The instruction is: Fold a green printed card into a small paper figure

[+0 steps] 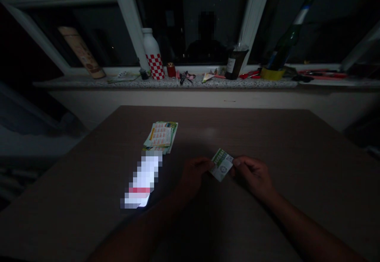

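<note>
Both my hands hold a small green and white paper (222, 165) just above the brown table (267, 143). My left hand (194, 175) pinches its left edge with closed fingers. My right hand (252, 173) pinches its right edge, fingers curled. The paper looks folded into a small rectangle and tilts slightly. To the left lies a stack of green and white printed sheets (161, 136), and nearer me a lit phone (142, 183) lies flat with its screen glowing.
The room is dark. A stone window sill (166, 82) behind the table carries a red and white checkered bottle (153, 54), a small red jar (171, 69), a dark bottle (235, 62), a green bottle (286, 36) in a yellow tape roll, and small clutter.
</note>
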`<action>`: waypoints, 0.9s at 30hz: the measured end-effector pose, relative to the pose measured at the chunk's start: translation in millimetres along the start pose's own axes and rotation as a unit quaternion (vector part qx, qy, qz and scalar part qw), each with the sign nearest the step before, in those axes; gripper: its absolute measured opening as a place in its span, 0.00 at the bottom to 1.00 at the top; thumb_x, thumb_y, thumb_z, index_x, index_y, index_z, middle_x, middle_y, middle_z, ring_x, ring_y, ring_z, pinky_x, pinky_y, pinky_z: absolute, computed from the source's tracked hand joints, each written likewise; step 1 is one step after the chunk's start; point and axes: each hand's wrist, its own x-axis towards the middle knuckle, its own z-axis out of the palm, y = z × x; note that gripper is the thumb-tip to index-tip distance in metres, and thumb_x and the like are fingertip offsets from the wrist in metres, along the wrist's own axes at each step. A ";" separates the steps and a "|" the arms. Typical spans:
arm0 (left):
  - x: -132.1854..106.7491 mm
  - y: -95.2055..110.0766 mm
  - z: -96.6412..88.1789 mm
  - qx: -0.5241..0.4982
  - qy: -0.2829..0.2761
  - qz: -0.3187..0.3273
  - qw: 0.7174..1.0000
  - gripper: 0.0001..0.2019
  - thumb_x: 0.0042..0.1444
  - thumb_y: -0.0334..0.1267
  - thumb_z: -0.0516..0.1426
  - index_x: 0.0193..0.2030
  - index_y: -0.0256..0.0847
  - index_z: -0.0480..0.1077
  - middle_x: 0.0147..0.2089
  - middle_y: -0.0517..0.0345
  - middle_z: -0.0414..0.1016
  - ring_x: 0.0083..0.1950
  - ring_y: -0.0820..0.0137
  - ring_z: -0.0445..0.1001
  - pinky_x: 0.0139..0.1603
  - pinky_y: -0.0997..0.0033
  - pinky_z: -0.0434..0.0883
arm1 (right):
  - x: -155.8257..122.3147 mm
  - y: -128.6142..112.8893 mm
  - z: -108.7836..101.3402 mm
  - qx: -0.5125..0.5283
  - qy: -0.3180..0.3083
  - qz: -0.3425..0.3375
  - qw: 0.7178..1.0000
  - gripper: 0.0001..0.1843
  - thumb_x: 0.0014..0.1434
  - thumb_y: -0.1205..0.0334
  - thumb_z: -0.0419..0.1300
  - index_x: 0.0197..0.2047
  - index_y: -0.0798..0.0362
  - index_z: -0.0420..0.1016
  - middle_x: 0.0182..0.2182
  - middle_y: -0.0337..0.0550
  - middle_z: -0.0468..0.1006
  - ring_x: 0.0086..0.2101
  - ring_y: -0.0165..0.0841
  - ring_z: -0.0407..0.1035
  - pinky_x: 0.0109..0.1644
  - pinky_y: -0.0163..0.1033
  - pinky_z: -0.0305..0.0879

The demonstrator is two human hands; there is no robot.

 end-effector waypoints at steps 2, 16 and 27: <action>3.1 1.5 -2.8 -0.040 0.013 -0.022 0.999 0.05 0.41 0.35 0.60 0.21 0.36 0.71 0.21 0.61 0.69 0.24 0.73 0.67 0.27 0.74 0.64 | 2.1 -0.6 -2.9 -0.033 0.008 -0.055 0.998 0.13 0.61 0.61 0.55 0.27 0.54 0.74 0.22 0.39 0.76 0.24 0.29 0.70 0.28 0.33 0.66; 5.2 4.2 -11.8 -0.113 -0.076 -0.253 0.958 0.09 0.45 0.35 0.54 0.18 0.38 0.59 0.14 0.68 0.55 0.14 0.80 0.52 0.17 0.77 0.50 | 8.6 -0.9 -12.7 -0.165 -0.051 -0.376 0.910 0.16 0.53 0.72 0.63 0.46 0.53 0.75 0.39 0.48 0.79 0.40 0.37 0.74 0.44 0.45 0.74; 1.7 3.4 -6.7 -0.118 -0.142 -0.306 0.934 0.09 0.45 0.32 0.51 0.17 0.38 0.58 0.13 0.66 0.54 0.13 0.80 0.51 0.16 0.78 0.48 | 7.3 -20.9 -8.0 -0.209 0.021 -0.404 0.890 0.11 0.51 0.75 0.63 0.38 0.57 0.77 0.28 0.46 0.80 0.29 0.34 0.75 0.34 0.39 0.74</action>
